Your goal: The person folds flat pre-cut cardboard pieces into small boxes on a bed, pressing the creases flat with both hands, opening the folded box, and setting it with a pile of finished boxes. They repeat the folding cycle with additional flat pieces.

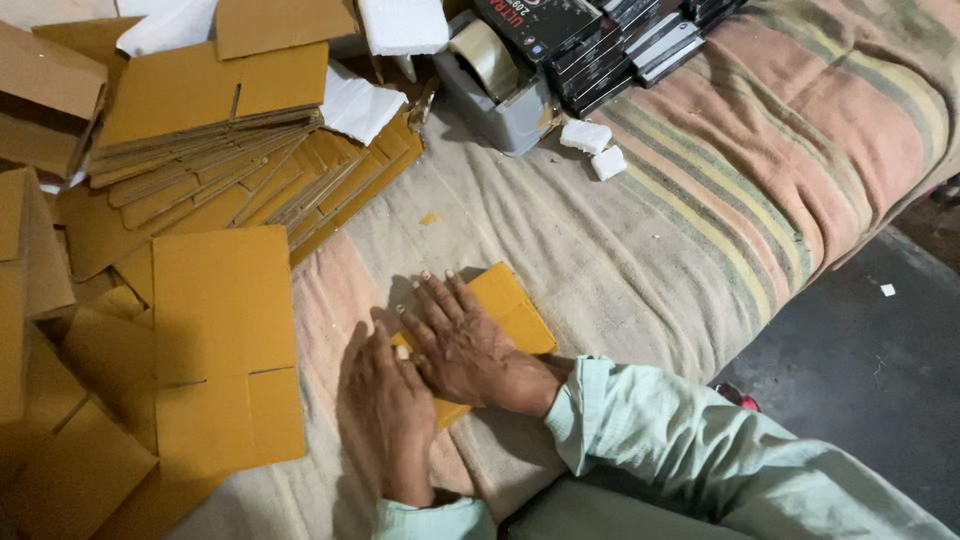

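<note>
A small flat piece of yellow-brown cardboard (512,310) lies on the striped blanket (700,190) in front of me. My right hand (458,340) presses flat on top of it, fingers spread and pointing up-left. My left hand (385,410) lies palm down at the cardboard's lower left edge, fingers together, partly on the blanket. Neither hand grips anything. Both arms wear pale green sleeves.
A pile of flattened cardboard boxes (230,170) fills the left side, with one flat box (225,345) close to my left hand. A grey tape dispenser (500,85), white foam pieces (595,145) and stacked dark boxes (600,40) sit at the top. Dark floor (870,360) lies to the right.
</note>
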A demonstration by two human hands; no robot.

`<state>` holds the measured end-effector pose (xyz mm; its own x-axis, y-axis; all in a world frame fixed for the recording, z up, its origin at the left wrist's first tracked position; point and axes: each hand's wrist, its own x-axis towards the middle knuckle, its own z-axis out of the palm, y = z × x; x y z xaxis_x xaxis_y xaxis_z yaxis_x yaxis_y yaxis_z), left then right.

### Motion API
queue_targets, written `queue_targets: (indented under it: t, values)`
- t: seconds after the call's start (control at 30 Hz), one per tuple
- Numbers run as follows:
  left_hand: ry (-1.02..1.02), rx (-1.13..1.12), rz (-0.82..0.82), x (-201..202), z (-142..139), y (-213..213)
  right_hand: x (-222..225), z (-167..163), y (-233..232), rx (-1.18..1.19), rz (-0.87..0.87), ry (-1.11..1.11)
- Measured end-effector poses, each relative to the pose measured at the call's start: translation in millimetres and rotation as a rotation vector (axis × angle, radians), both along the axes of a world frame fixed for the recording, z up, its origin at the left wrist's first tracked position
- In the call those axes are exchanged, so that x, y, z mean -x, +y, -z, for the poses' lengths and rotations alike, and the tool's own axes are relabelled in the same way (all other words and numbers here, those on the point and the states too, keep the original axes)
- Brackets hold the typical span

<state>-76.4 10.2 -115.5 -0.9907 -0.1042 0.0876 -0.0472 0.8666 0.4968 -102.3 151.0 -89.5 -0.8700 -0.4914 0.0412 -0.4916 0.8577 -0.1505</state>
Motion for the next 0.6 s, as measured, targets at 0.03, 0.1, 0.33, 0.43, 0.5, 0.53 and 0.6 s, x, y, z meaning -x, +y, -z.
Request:
queue_targets:
  t: [0.03, 0.1, 0.33, 0.43, 0.5, 0.53, 0.6]
  values:
    - [-0.003, -0.054, -0.008, 0.0, 0.9, -1.8, 1.6, 1.9, 3.4, 0.006, -0.022, 0.028]
    - [0.045, -0.019, -0.007, -1.6, 1.8, -1.4, 5.1, 7.5, 15.1, 0.019, -0.063, 0.076]
    - [0.062, 0.186, -0.057, -11.6, -15.0, 3.2, 15.1, 11.9, 90.1, 0.142, 0.342, 0.094]
    - [-0.012, -0.300, -0.098, -15.3, -20.2, 10.5, -1.3, 6.0, 101.3, 0.410, 0.339, 0.005]
    - [-0.031, -0.451, -0.067, -25.7, -24.9, 9.7, -8.1, -0.8, 102.6, 0.602, 0.316, -0.109]
    - [-0.045, -0.525, -0.050, -30.3, -26.5, 8.3, -12.5, -4.1, 102.3, 0.651, 0.326, -0.172]
    - [-0.162, -0.572, -0.086, -44.8, -29.2, 3.0, -28.8, -11.2, 108.2, 0.743, 0.351, -0.302]
